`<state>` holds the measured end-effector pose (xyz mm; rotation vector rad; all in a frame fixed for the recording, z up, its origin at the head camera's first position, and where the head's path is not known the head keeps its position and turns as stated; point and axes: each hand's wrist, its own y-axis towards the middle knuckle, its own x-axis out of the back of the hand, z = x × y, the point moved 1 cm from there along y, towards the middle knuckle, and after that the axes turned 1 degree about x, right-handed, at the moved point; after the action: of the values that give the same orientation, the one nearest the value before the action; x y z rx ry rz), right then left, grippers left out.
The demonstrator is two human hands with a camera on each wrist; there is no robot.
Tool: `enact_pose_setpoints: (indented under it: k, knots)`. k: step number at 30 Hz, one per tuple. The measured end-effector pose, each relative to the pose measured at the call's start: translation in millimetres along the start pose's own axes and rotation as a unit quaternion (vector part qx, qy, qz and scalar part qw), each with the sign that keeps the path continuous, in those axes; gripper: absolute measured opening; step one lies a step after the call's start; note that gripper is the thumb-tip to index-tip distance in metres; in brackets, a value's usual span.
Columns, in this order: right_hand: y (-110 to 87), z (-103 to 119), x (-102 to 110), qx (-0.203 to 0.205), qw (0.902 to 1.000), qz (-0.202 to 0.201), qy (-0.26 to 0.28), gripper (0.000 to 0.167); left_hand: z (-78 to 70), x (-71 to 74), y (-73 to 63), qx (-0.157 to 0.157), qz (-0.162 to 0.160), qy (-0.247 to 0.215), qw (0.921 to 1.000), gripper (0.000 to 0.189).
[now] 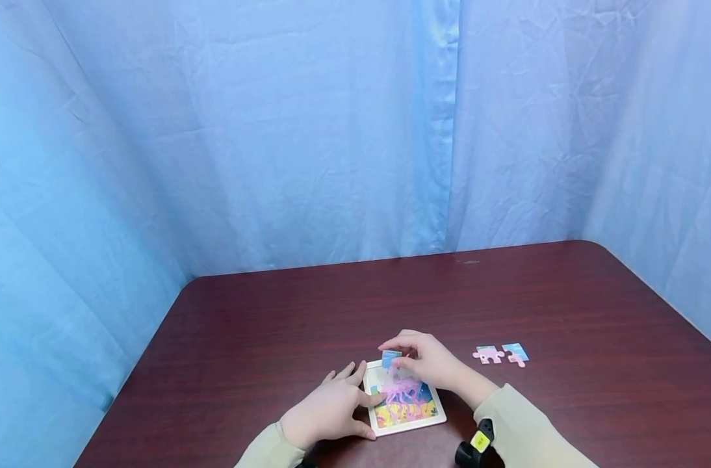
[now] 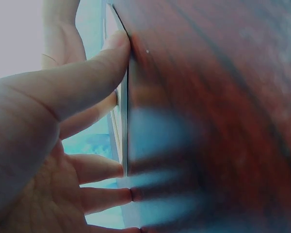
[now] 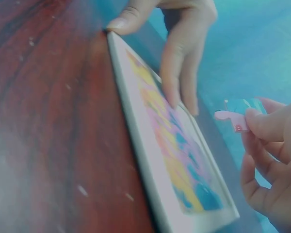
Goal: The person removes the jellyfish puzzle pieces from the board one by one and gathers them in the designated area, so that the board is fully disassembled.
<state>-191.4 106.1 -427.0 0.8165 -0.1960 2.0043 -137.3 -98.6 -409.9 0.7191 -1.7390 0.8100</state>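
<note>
A white-framed jigsaw puzzle tray [image 1: 411, 426] lies on the table near its front side; its lower part shows a pink, yellow and blue sea picture. My left hand [image 1: 331, 408] rests at the tray's left side, thumb by the near corner and index finger across the picture. Its remaining fingers spread straight beside the frame. Over the tray's upper left part, my right hand [image 1: 428, 361] pinches a blue and pink jigsaw piece [image 3: 235, 119] between thumb and fingers. In the right wrist view that piece hangs above the tray, apart from it.
Two loose jigsaw pieces, one mostly pink [image 1: 489, 354] and one blue and pink [image 1: 516, 352], lie on the dark red wooden table [image 1: 262, 331] to the right of the tray. Blue curtains [image 1: 309, 130] surround the table's back and sides.
</note>
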Motion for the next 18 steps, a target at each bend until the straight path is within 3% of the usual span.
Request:
enact_pose_setpoints:
  k: [18]
  knots:
    - [-13.3, -14, 21, -0.037, 0.9993, 0.005, -0.01, 0.023, -0.8, -0.3, -1.4, -0.002, -0.015, 0.025, 0.9996, 0.053]
